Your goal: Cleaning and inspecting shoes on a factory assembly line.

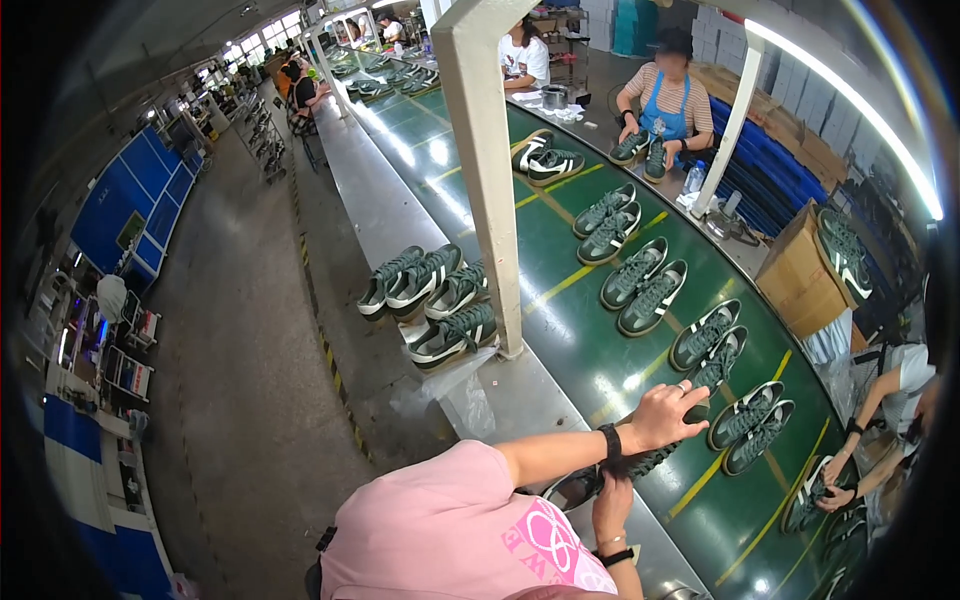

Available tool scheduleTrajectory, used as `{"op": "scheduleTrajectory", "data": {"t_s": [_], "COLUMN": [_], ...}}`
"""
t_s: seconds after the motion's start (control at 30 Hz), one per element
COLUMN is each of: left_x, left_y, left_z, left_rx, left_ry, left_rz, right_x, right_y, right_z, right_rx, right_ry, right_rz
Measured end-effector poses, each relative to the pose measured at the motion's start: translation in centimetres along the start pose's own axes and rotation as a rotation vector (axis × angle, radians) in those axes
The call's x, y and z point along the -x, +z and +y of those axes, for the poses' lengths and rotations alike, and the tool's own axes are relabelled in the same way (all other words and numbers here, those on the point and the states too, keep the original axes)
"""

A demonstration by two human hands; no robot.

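My left hand (665, 417) reaches across the green conveyor belt (560, 385), its fingers bent around the toe end of a dark green shoe (722, 362). That shoe lies beside its mate (703, 335). Lower down, close to my body, my right hand (612, 505) is closed on another dark shoe (650, 460), whose laces show past my left wrist. My left forearm covers part of that shoe. A dark shoe opening (573, 489) shows just left of my right hand.
More shoe pairs (645, 285) line the belt. Several shoes (430, 290) stand on the metal ledge (515, 395) beside a white post (480, 180). A co-worker in a blue apron (668, 105) handles shoes opposite; another person's hands (835, 485) work on a shoe at right.
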State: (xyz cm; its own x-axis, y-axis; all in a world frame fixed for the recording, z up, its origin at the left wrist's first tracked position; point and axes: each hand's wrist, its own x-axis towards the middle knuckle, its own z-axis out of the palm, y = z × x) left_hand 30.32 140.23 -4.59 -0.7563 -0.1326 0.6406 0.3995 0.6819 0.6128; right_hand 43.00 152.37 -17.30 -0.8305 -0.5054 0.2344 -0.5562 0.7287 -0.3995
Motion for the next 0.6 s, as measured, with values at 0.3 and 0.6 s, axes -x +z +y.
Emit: {"op": "scheduleTrajectory", "data": {"t_s": [0.3, 0.6], "left_x": [-0.4, -2.1], "left_y": [-0.7, -3.9], "left_z": [-0.3, -13.8], "left_rx": [-0.003, 0.165], "left_ry": [-0.059, -0.613], "left_rz": [-0.008, -0.207], "right_x": [1.6, 12.6], "right_y": [-1.4, -8.1], "right_z": [-0.8, 5.9], "right_rx": [-0.11, 0.06], "right_ry": [0.035, 0.371], "right_rz": [0.131, 0.636]}}
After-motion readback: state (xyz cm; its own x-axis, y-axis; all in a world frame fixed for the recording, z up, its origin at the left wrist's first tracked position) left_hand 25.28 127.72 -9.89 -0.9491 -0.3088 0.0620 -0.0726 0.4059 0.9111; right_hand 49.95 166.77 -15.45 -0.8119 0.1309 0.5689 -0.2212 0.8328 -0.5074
